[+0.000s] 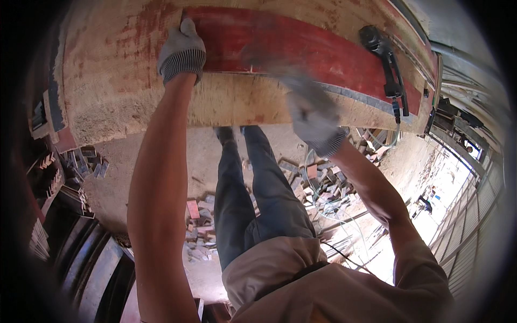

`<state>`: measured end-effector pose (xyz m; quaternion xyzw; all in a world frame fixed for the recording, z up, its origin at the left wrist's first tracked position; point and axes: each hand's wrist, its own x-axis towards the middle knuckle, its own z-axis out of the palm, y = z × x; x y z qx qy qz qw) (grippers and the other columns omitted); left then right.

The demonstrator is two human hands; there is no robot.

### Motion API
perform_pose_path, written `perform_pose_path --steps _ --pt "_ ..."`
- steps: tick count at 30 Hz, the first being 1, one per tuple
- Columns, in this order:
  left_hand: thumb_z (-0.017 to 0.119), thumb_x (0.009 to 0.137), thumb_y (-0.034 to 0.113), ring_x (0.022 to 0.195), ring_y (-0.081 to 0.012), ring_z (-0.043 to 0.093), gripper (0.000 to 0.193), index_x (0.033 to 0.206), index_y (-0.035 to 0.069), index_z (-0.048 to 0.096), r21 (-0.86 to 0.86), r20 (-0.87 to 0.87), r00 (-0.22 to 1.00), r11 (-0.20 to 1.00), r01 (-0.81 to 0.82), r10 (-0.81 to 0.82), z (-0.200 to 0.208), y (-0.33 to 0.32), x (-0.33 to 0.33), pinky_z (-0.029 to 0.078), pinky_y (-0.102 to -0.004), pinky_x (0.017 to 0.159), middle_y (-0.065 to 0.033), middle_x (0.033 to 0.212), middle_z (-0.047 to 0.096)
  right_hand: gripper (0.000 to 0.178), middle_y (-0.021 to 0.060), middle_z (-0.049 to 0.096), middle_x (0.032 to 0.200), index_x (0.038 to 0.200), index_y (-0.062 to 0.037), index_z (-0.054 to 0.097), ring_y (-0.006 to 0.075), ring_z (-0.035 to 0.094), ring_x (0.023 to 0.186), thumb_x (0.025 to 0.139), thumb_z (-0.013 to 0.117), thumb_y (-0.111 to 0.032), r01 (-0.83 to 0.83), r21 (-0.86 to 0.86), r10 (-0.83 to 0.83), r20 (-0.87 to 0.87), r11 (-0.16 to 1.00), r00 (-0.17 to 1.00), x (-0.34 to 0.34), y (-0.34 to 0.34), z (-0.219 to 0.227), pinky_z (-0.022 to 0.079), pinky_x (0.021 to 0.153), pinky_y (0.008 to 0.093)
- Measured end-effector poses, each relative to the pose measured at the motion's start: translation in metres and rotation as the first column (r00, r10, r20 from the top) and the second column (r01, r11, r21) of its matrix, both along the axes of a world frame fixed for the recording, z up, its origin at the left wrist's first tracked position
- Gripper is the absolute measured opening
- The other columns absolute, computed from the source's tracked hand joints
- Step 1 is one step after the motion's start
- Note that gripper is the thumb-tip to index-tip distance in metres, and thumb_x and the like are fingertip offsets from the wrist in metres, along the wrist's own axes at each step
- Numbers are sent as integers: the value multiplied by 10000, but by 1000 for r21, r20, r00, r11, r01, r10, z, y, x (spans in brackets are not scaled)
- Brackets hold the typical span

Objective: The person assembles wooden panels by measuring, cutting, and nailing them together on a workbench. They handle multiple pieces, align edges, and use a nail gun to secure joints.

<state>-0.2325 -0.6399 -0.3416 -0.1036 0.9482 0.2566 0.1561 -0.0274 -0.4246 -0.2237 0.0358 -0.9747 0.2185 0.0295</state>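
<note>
A long red board (323, 56) lies across the worn wooden work surface (113, 81) in front of me. My left hand (183, 51), in a grey knitted glove, is closed on the board's left end, with the thumb at its corner. My right hand (315, 118), gloved the same way, is over the near edge, right of the middle. Motion smears its fingers, and a dark blurred streak stretches from it up and left across the board. Whether it holds a tool I cannot make out. A black air nail gun (385, 62) rests on the board's right part.
A thin hose (397, 132) hangs from the nail gun past the near edge. Wood offcuts (328, 185) cover the floor around my legs. Dark curved panels (89, 264) stand at lower left. A corrugated wall (468, 215) is on the right.
</note>
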Motion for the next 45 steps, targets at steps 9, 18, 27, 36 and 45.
perform_pose_path --steps 9,18,27,36,45 --pt "206 1069 664 1193 -479 671 779 1440 83 569 29 72 997 1000 -12 10 2 1 -1 531 -603 990 -288 1270 703 306 163 632 687 1056 -47 601 341 638 583 1026 646 -348 179 208 -238 307 962 921 39 31 -22 523 503 469" --pt "217 1082 611 1224 -486 652 727 1431 79 569 42 76 997 999 -32 28 2 2 -1 518 -589 1024 -304 1278 691 306 199 683 724 1203 -48 599 388 717 667 1010 645 -282 210 692 -251 -43 691 967 44 36 -31 556 522 464" --pt "195 1094 598 1255 -461 646 736 1428 65 577 6 99 994 999 -45 44 21 6 -2 507 -567 1058 -292 1327 676 303 199 681 715 1170 -18 565 376 712 614 1000 637 -259 142 276 -224 294 951 929 36 34 -18 560 522 479" --pt "290 1123 440 1359 -409 578 595 1552 71 472 -47 29 992 992 120 -119 -16 -6 -1 459 -489 1142 -256 1479 590 389 193 683 712 1308 -29 590 367 722 634 990 642 -248 23 240 -106 339 970 935 24 28 -39 573 541 455" --pt "313 1112 552 1260 -459 613 640 1438 71 580 44 -141 989 998 50 -44 -24 -11 2 489 -511 1051 -254 1389 642 296 90 659 698 982 -60 618 217 605 468 976 695 -346 791 -504 -177 793 347 583 -2 132 41 527 507 368"
